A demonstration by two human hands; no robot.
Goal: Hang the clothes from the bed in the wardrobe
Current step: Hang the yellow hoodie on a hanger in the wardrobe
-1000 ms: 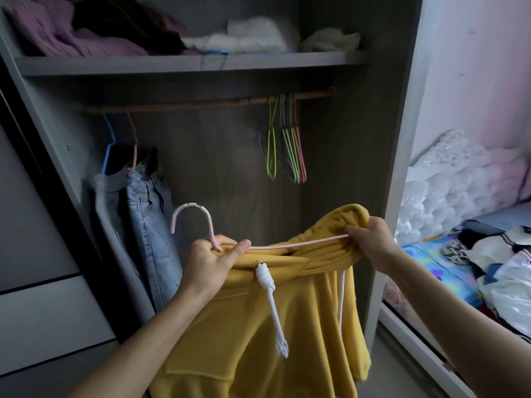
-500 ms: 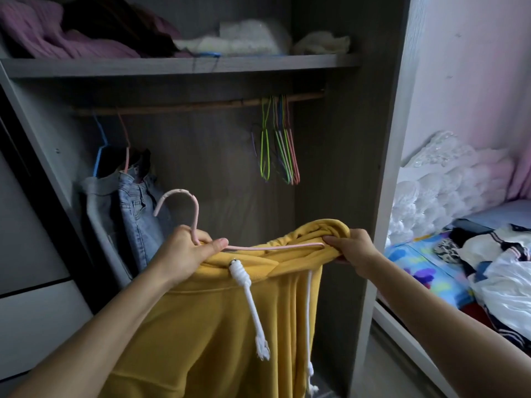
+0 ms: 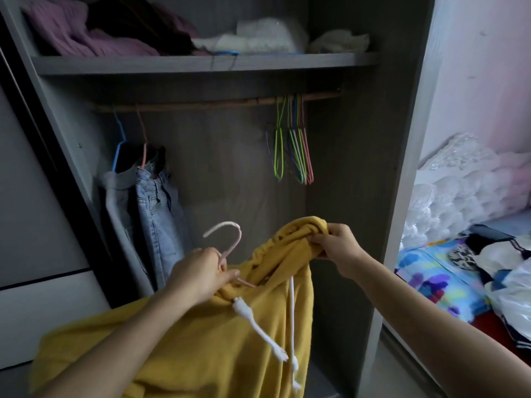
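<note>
Left hand [image 3: 198,275] gripping pink hanger [image 3: 227,239], right hand [image 3: 337,248] clutching yellow garment [image 3: 230,340], possibly trousers

One view only — a wide-angle camera on the person's head, facing forward and down into the open wardrobe [image 3: 339,196] from close range. Both forearms reach in from the bottom edge (straight lines bow near the borders). The bed [image 3: 439,277] shows at the right edge — no second view shares anything.
</note>
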